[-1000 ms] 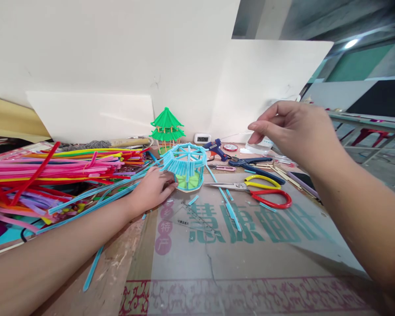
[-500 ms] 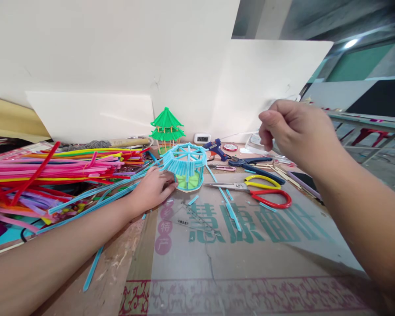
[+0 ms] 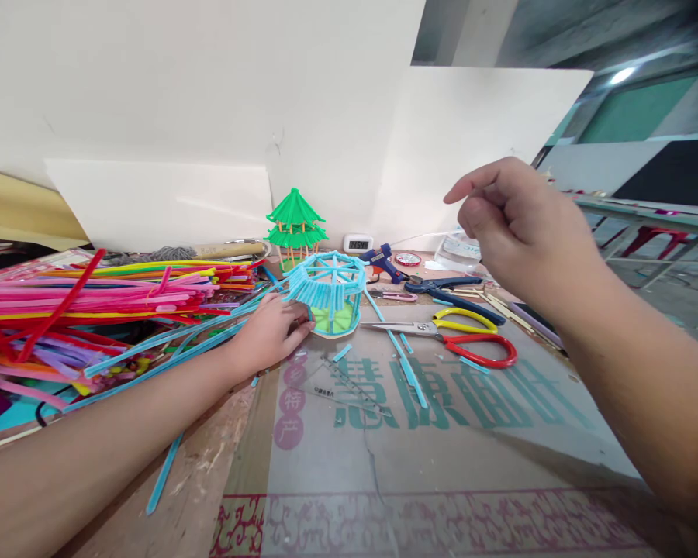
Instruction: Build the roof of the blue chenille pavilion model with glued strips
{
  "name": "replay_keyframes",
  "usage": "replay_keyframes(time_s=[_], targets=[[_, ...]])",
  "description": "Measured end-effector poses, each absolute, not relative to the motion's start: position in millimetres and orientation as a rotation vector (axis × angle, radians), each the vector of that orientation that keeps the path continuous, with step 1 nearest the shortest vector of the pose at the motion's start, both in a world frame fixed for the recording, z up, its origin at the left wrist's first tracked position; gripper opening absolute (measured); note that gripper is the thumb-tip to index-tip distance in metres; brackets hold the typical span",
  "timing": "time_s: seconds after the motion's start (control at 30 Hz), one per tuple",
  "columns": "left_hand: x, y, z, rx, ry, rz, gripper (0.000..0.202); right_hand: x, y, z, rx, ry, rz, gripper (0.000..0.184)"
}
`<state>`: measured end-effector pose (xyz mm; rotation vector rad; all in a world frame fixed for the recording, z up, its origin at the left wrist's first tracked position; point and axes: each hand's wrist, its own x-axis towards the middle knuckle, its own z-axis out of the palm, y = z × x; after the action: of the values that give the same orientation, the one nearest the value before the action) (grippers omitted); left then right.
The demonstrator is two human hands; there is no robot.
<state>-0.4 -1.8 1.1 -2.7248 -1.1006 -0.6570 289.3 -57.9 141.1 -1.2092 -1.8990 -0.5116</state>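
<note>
My left hand [image 3: 273, 329] rests at the left side of a light-blue pipe-cleaner pavilion model [image 3: 327, 293], thumb and fingers closed at its lower edge. The model has a ring-shaped slatted roof, spokes across its top and a green floor [image 3: 333, 318]. Part of the grip is hidden behind my fingers. Raised over the right of the table is my right hand [image 3: 515, 225], its index finger extended and the others curled, with nothing visible in it. Scissors [image 3: 424, 329] with yellow and red handles lie just right of the model.
Bundles of colourful pipe cleaners [image 3: 105, 298] fill the left. Behind the model stand a small green-roofed pagoda [image 3: 295, 225] and a digital timer [image 3: 357, 243]. A blue glue gun [image 3: 383, 263], pliers [image 3: 442, 285] and a clear ruler [image 3: 354, 384] lie around; blue offcuts [image 3: 407, 360] are scattered.
My right hand has shifted slightly up and left, and its index finger has stretched out from the curled fingers. My left hand and the model have stayed put.
</note>
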Motion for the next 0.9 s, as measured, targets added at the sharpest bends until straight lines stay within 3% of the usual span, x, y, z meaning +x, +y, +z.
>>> replay_keyframes(time_s=[0.23,0.37,0.57,0.9], targets=[[0.0,-1.7,1.7,-2.72,-1.098,-0.662,0.029,286.6,-58.1,139.8,-1.206,-1.951,-0.356,0.01],[0.7,-2.1,2.3,-2.728,-1.096,-0.679,0.028,285.5,-57.9,137.7,-1.18,-1.938,-0.271,0.019],[0.0,-2.7,2.2,-2.721,-1.108,-0.658,0.028,272.4,-58.3,130.7,-1.22,-1.929,-0.298,0.013],[-0.6,-1.7,1.2,-2.721,-1.109,-0.66,0.028,251.1,-25.7,19.8,-0.901,-2.035,-0.106,0.016]])
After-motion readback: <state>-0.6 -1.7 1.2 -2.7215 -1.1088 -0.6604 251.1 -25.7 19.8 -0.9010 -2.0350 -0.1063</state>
